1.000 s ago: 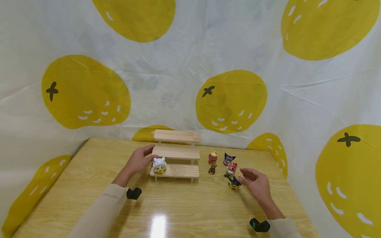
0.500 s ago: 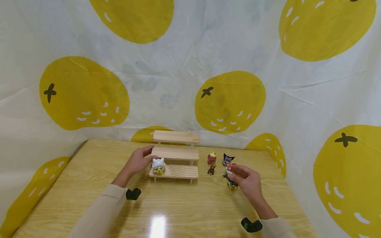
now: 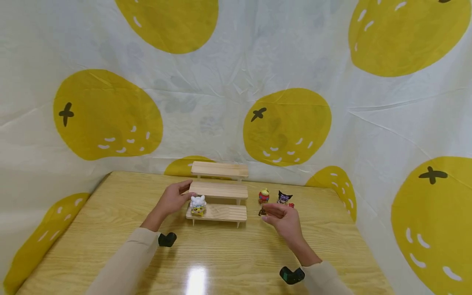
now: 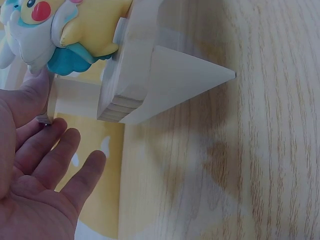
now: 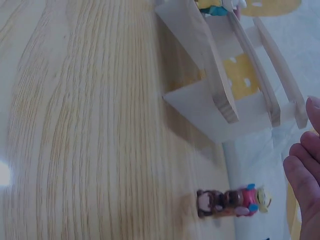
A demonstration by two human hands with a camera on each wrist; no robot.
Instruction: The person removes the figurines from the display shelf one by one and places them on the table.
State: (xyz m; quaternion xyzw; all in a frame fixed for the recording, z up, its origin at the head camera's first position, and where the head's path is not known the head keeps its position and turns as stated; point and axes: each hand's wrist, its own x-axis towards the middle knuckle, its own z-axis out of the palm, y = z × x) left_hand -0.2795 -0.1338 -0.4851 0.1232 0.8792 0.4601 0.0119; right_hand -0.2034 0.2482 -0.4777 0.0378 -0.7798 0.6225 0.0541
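Note:
A small yellow figurine with red cheeks and a white hood [image 3: 198, 205] stands at the left end of the lowest tier of a three-tier wooden display stand [image 3: 225, 212]. At that same end, my left hand [image 3: 173, 200] pinches the middle tier, thumb above and fingers beneath, as the left wrist view [image 4: 42, 170] also shows. My right hand [image 3: 285, 224] hovers right of the stand, fingers loosely bent, holding nothing. Its fingertips overlap a brown figurine [image 3: 262, 212] in the head view; the right wrist view shows that brown figurine [image 5: 209, 202] apart from the fingers.
A red-and-blue figurine with a yellow head [image 3: 264, 196] and a black-eared one [image 3: 284, 198] stand behind the right hand. A pinkish-red figurine [image 3: 291, 205] is mostly hidden by it. Patterned cloth [image 3: 221, 123] hangs behind the wooden table [image 3: 228, 258].
My right hand has moved left across the figurines, from the right of the group to the brown one, now covering the black-and-yellow figurine. The left hand keeps its place on the stand.

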